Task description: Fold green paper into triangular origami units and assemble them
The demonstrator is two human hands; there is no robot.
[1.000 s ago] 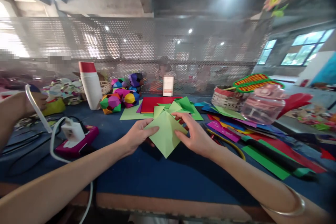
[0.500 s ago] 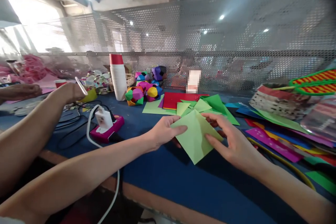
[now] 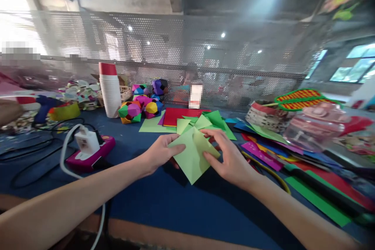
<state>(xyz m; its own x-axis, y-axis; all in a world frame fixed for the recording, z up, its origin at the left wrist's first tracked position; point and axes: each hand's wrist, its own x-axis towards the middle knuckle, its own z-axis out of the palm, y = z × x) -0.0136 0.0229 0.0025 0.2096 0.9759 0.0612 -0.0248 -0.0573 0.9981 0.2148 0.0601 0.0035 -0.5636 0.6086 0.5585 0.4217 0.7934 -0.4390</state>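
"So where's the paper [image 3: 191,158], and how do you have it?"

"Out in front of you, seemingly just above the tabletop [image 3: 164,215]: a folded pale-green diamond, one point toward you. Your left hand [image 3: 161,151] is clamped on its left corner, thumb on top, fingers behind, barely any gap. Your right hand [image 3: 225,154] grips the right side, thumb and forefinger spread a little."

"Why that hold?"

"Probably to keep the creases flat and the centre in your view. Hands apart, paper spanning between."

"And the layout?"

"Green pieces [image 3: 204,122] lie just beyond, likely for easy reach. Cups [image 3: 110,95] and balls [image 3: 130,111] stand farther back, left, perhaps to leave you room."
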